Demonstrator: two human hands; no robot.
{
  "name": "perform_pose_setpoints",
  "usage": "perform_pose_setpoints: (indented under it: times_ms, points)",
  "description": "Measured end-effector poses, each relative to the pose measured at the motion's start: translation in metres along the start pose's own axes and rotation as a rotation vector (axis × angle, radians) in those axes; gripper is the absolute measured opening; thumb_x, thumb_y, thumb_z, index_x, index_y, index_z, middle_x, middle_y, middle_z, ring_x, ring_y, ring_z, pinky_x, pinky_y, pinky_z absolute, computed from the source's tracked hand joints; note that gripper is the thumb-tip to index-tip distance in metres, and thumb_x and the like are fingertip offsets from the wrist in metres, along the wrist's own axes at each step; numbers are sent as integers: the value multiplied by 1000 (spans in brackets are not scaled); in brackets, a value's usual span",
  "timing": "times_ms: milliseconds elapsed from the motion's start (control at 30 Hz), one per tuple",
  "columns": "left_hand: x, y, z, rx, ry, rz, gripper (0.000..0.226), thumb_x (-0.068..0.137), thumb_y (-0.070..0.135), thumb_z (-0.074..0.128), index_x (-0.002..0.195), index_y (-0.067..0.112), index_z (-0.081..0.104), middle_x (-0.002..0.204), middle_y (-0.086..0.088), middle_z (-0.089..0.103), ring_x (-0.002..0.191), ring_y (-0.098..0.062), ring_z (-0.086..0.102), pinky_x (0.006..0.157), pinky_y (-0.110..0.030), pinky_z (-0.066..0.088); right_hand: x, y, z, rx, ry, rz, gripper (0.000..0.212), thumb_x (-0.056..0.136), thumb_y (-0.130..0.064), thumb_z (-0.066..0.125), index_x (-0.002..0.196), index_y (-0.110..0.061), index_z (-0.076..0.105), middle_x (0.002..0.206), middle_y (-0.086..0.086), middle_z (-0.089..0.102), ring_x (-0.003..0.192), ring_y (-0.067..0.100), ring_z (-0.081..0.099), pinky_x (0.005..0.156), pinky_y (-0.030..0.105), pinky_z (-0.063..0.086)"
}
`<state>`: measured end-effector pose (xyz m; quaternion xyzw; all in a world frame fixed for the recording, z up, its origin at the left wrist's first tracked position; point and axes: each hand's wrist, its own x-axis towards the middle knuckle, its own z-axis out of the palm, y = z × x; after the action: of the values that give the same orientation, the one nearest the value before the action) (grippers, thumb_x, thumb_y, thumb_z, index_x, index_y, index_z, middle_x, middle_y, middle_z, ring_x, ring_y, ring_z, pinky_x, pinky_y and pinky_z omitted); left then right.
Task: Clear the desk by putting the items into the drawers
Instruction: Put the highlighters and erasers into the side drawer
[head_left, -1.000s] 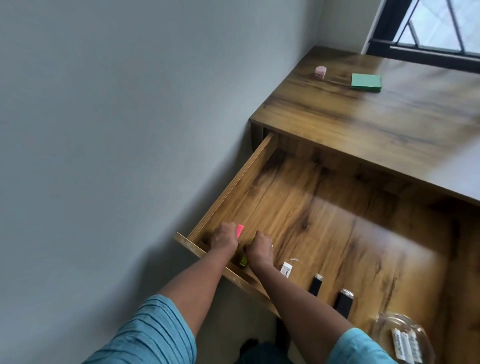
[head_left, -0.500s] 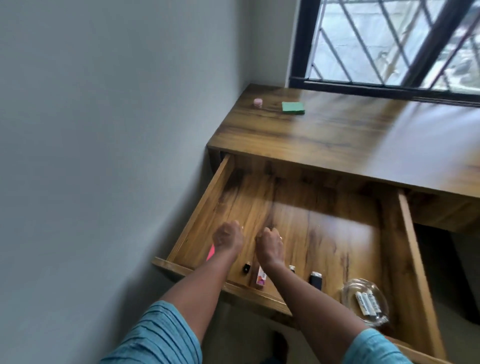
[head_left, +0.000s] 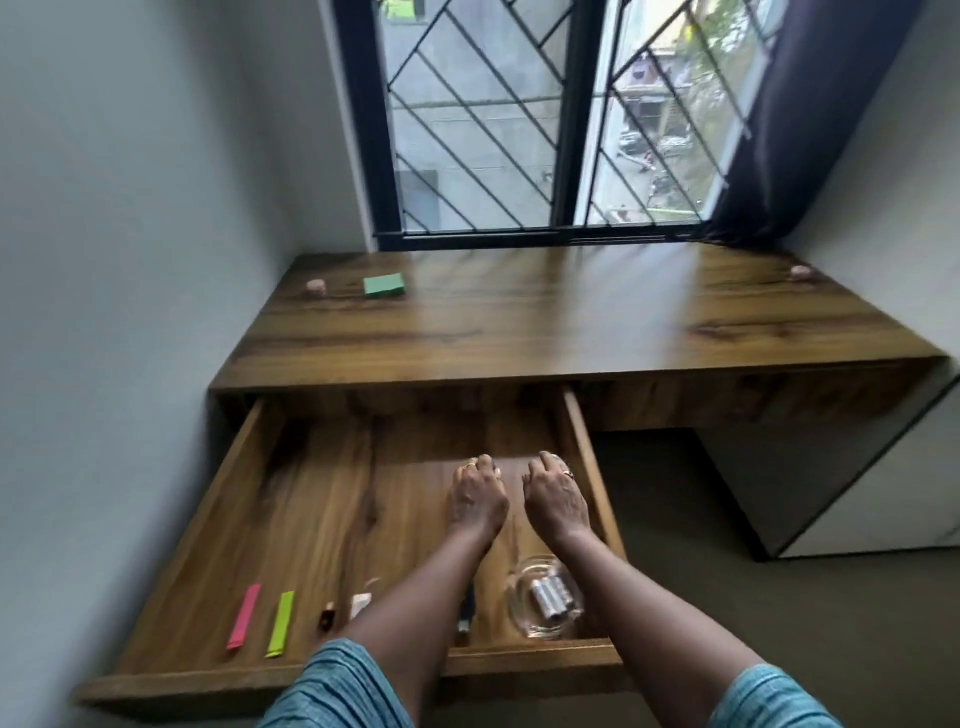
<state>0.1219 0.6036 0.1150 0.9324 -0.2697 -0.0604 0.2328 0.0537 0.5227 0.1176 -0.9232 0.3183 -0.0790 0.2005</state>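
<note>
The desk's left drawer (head_left: 591, 470) is pulled wide open. Along its front lie a pink strip (head_left: 243, 618), a green strip (head_left: 280, 623), a small black item (head_left: 327, 616), a white eraser (head_left: 360, 606), and a dark item (head_left: 466, 614) half hidden by my left forearm. A glass bowl (head_left: 524, 621) there holds batteries (head_left: 550, 600). My left hand (head_left: 477, 499) and right hand (head_left: 556, 501) hover side by side over the drawer's right middle, fingers loosely curled, nothing in them. On the desk (head_left: 571, 322) remain a green sticky pad (head_left: 383, 286) and a pink round piece (head_left: 315, 285).
A second pink round piece (head_left: 800, 271) sits at the desk's far right corner. A grey wall runs along the left. A barred window (head_left: 519, 130) and a dark curtain (head_left: 810, 104) stand behind the desk. A white cabinet (head_left: 831, 493) stands under the desk's right side.
Both hands left the drawer's front left corner and moved to its right middle. The pink and green strips now lie free in the drawer. My view swung up and right.
</note>
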Motion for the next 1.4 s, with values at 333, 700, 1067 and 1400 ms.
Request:
perform_pose_setpoints:
  times_ms: [333, 700, 1067, 1400]
  points:
    - [0, 194, 89, 23, -126, 175, 47, 102, 23, 30, 146, 7, 32, 153, -11, 31, 143, -21, 27, 119, -29, 16, 30, 187, -94, 13, 86, 102, 37, 99, -18, 37, 131, -4, 50, 152, 14, 32, 144, 22, 23, 116, 28, 19]
    - [53, 315, 149, 132, -114, 308, 48, 101, 24, 33, 146, 8, 32, 154, -10, 31, 143, -20, 25, 119, -28, 17, 84, 307, -153, -43, 84, 144, 43, 101, -20, 34, 140, -3, 39, 154, 15, 26, 146, 25, 17, 118, 31, 16]
    - [209, 411, 184, 211, -89, 430, 44, 101, 20, 31, 143, 12, 36, 150, -7, 35, 140, -22, 29, 115, -32, 22, 236, 393, -205, -143, 33, 176, 50, 101, -20, 29, 148, -5, 22, 158, 14, 14, 147, 27, 7, 120, 35, 11]
    - [353, 473, 216, 223, -67, 464, 43, 101, 23, 29, 143, 13, 35, 151, -5, 33, 141, -20, 26, 116, -30, 19, 383, 466, -246, -155, 118, 290, 35, 99, -16, 35, 131, -5, 45, 144, 16, 39, 134, 30, 35, 108, 36, 33]
